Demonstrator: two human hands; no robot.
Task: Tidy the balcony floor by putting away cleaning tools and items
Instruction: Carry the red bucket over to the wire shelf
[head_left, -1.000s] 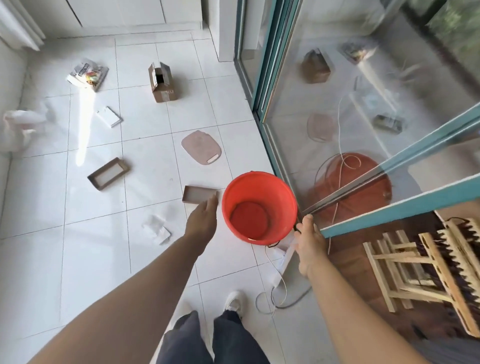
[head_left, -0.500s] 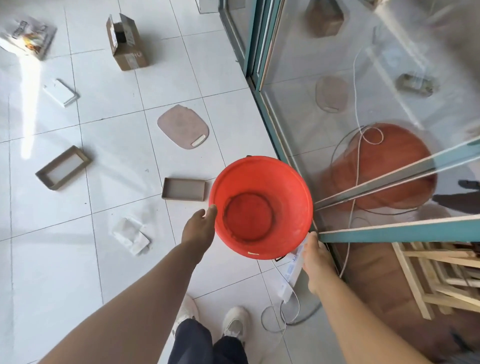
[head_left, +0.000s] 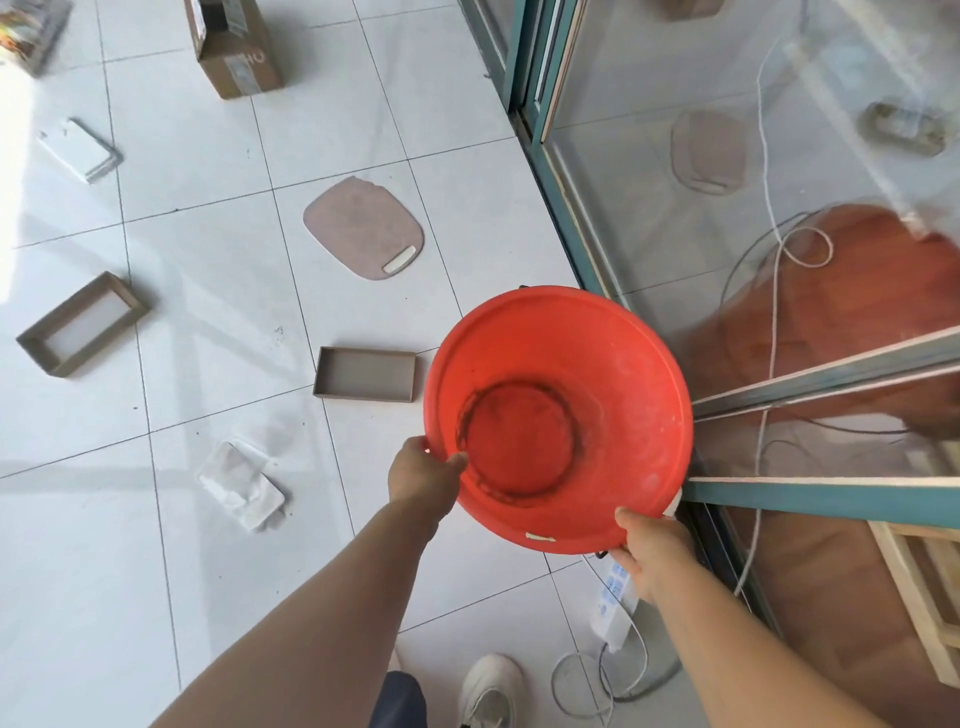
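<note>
The only lettering that shows is on the cardboard box (head_left: 236, 49) at the top of the floor: large pale letters on its side face, cut off at the flap, seem to end in "HO" or "NO". A printed label on that face is too small to read. Nothing else carries legible text.

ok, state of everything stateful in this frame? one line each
red bucket: upright, open, nothing inside, gripped at the rim by both hands
left hand: grips the near-left rim, thumb inside
right hand: grips the near-right rim
cardboard box: upright, top flaps open
shallow brown tray: flat on the floor, open side up, nothing in it
brown frame box: flat on the floor, open side up
power strip: on the floor, cable attached
</note>
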